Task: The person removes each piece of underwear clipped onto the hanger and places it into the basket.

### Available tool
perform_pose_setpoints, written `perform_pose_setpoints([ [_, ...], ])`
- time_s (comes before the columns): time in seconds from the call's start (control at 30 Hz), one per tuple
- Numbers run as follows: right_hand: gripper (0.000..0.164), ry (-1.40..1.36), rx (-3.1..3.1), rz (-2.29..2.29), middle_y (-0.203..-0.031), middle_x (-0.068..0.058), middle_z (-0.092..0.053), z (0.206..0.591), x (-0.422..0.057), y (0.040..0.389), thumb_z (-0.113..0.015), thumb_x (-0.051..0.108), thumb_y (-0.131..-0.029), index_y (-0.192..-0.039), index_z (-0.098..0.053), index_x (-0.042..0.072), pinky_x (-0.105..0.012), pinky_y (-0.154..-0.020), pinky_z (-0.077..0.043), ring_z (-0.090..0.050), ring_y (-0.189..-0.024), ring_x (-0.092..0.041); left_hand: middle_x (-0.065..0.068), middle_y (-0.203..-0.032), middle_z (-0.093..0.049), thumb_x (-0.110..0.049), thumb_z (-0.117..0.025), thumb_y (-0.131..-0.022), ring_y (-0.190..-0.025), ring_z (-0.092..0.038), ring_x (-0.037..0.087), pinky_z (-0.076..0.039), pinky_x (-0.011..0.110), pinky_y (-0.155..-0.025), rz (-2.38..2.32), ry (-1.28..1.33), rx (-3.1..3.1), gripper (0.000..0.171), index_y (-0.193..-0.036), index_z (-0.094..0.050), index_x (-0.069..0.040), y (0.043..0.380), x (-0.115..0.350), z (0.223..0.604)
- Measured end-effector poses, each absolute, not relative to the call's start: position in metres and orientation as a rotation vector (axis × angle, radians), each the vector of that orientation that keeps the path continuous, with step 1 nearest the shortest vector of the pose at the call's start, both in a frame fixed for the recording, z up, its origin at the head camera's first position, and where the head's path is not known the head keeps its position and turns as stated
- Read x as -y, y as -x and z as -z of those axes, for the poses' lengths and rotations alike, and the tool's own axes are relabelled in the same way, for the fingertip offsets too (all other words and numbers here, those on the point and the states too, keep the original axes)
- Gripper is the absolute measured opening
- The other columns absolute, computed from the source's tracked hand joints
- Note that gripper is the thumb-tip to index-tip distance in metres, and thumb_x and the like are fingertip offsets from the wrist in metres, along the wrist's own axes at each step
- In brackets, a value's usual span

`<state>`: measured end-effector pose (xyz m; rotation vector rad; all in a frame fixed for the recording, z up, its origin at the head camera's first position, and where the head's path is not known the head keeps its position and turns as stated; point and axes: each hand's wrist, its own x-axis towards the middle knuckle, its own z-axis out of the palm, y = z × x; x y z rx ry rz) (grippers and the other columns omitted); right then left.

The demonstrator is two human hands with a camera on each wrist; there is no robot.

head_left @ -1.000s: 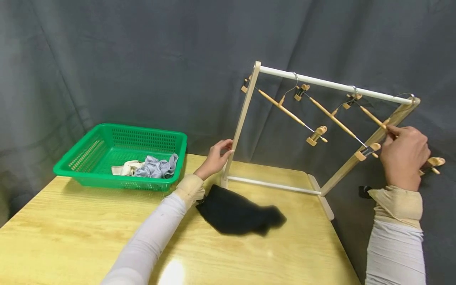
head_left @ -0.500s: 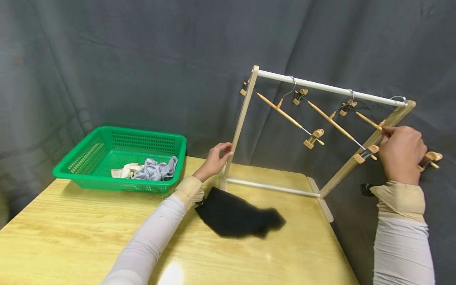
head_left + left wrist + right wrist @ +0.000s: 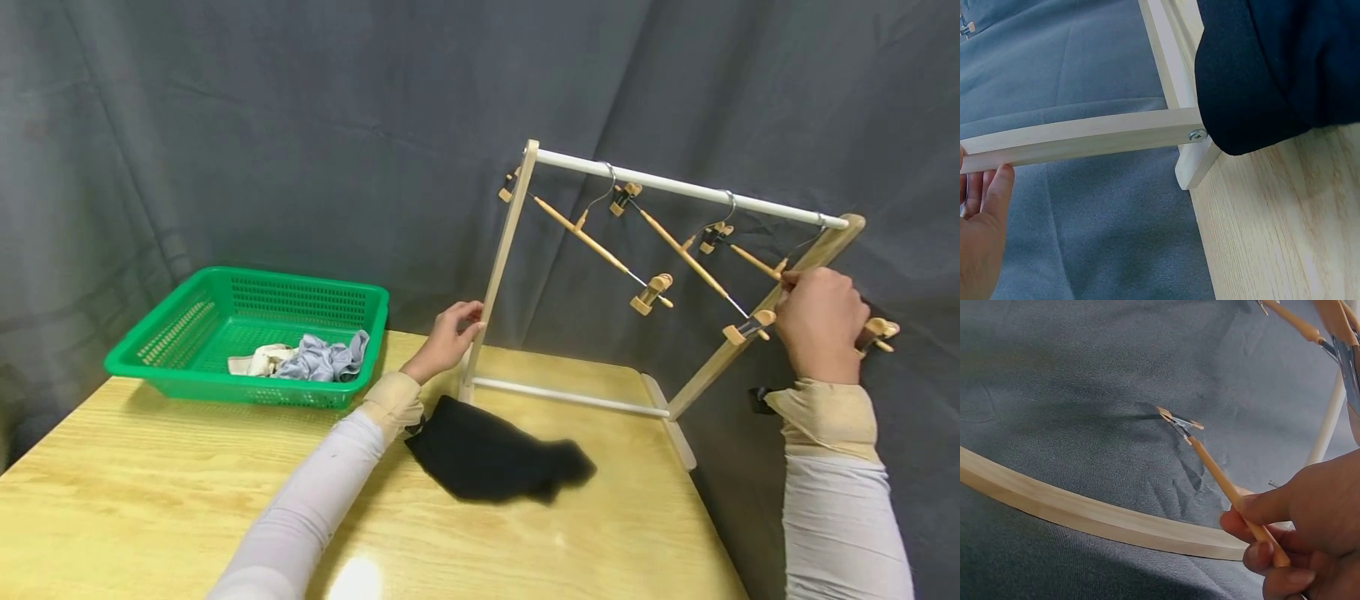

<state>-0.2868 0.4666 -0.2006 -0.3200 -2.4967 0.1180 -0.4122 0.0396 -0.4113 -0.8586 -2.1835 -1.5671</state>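
My left hand (image 3: 448, 340) holds the left post (image 3: 1085, 139) of a small wooden clothes rack, fingers and thumb at either side of it. At the rack's right end, my right hand (image 3: 821, 321) grips the wooden bar of a clip hanger (image 3: 1219, 478), thumb on top and fingers curled beneath. That hanger's metal hook meets the white top rail (image 3: 675, 188) close to the right post. Two more clip hangers, a left one (image 3: 596, 246) and a middle one (image 3: 686, 254), hang from the rail. Part of the gripped hanger is hidden behind my right hand.
A black cloth (image 3: 487, 454) lies on the wooden table (image 3: 187, 483) by the rack's left foot. To the left stands a green plastic basket (image 3: 247, 387) with a grey-blue cloth (image 3: 322, 357) and a cream cloth (image 3: 262, 360) inside. A grey curtain (image 3: 300, 125) hangs behind.
My right hand has moved a little left with the hanger, and its hook now sits farther in from the rail's right end. My left hand stays at the post.
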Motion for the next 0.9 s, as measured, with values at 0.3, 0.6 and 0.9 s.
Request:
perform_pose_setpoints([
  [0.3,0.033,0.196,2.437,-0.142,-0.099,-0.038,-0.06,0.195,-0.466,0.286,-0.044,0.002,-0.089,-0.112,-0.066,-0.008,-0.06,-0.062,-0.037,-0.053,-0.084,-0.057,0.017,-0.114,-0.061,-0.007,-0.061,-0.095,-0.106,-0.062,0.029,-0.056,0.037,-0.089,1.6,0.842,2.192,0.031,-0.125,-0.059,0.001,0.414,-0.039,0.402],
  [0.6,0.048,0.055,2.192,-0.269,-0.107,-0.037,-0.06,0.204,-0.459,0.281,-0.038,-0.014,-0.078,-0.12,-0.061,-0.012,-0.058,-0.085,-0.031,-0.048,-0.096,-0.052,0.014,-0.12,-0.059,-0.016,-0.061,-0.096,-0.113,-0.06,0.026,-0.053,0.035,-0.095,1.544,0.788,2.257,0.035,-0.127,-0.058,-0.001,0.406,-0.033,0.399],
  [0.9,0.042,0.035,1.763,-0.436,-0.118,-0.007,-0.061,0.239,-0.402,0.214,-0.035,-0.004,-0.092,-0.12,-0.066,-0.001,-0.037,-0.103,-0.025,-0.035,-0.111,-0.002,0.013,-0.123,-0.055,-0.026,-0.058,-0.098,-0.112,-0.058,0.027,-0.052,0.043,-0.096,1.391,0.798,2.288,0.034,-0.126,-0.059,-0.007,0.37,-0.003,0.391],
])
